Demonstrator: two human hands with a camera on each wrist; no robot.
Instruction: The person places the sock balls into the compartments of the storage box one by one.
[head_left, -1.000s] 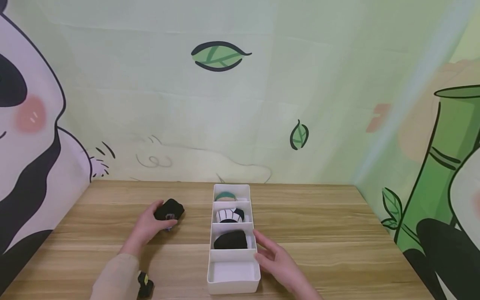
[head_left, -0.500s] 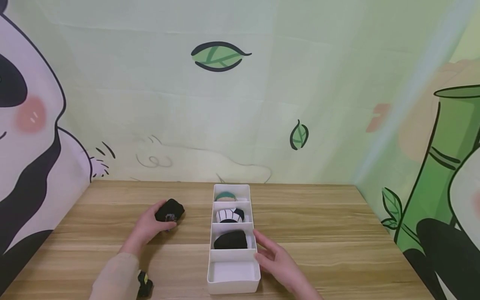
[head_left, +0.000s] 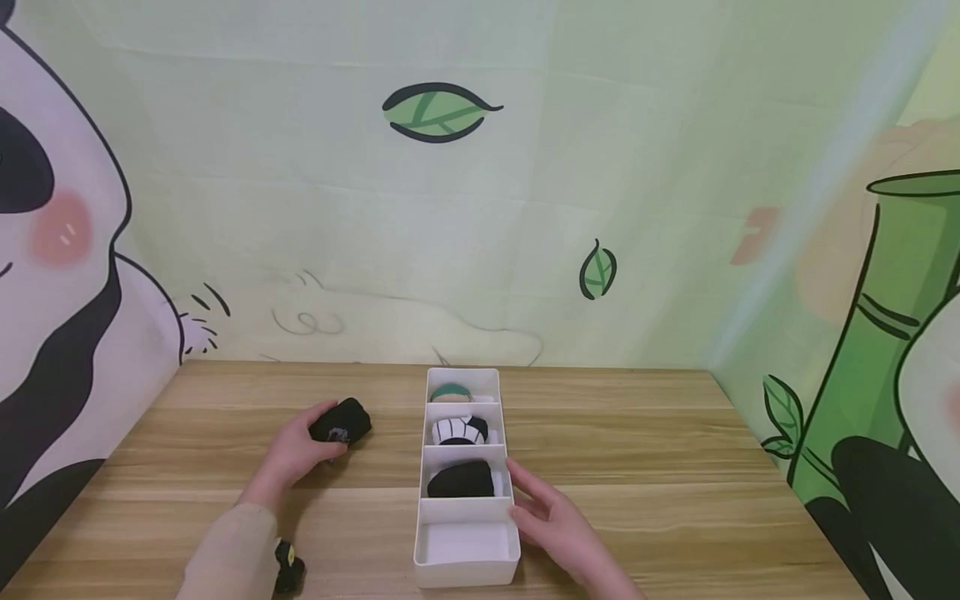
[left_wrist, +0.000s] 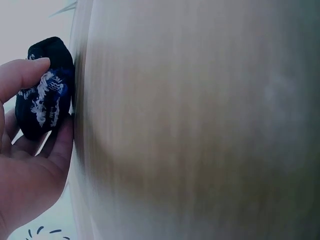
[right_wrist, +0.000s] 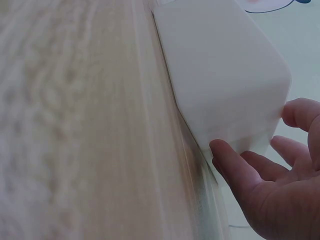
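Note:
My left hand [head_left: 296, 450] holds a black sock bundle [head_left: 347, 419] on the left part of the table, thumb on its near side and fingers behind. White and blue print shows on the sock bundle [left_wrist: 52, 95] in the left wrist view, right by the wood. My right hand [head_left: 558, 529] lies along the right side of a long white divided box [head_left: 468, 575]. In the right wrist view its relaxed fingers [right_wrist: 237, 170] are at the wall of the white box [right_wrist: 225, 55]. A second black bundle with a yellow patch [head_left: 288, 571] is partly hidden by my left sleeve.
Three of the box's compartments hold folded bundles: a green and beige one [head_left: 451, 392] at the back, a white and black striped one [head_left: 459, 431], then a black one [head_left: 462, 480]. The nearest compartment shows its white floor. A printed cloth backdrop [head_left: 480, 208] stands behind the wooden table [head_left: 637, 433].
The sock bundle in my left hand has turned and shifted slightly right, with the thumb sliding a little left across it. My right hand and the box have stayed in place.

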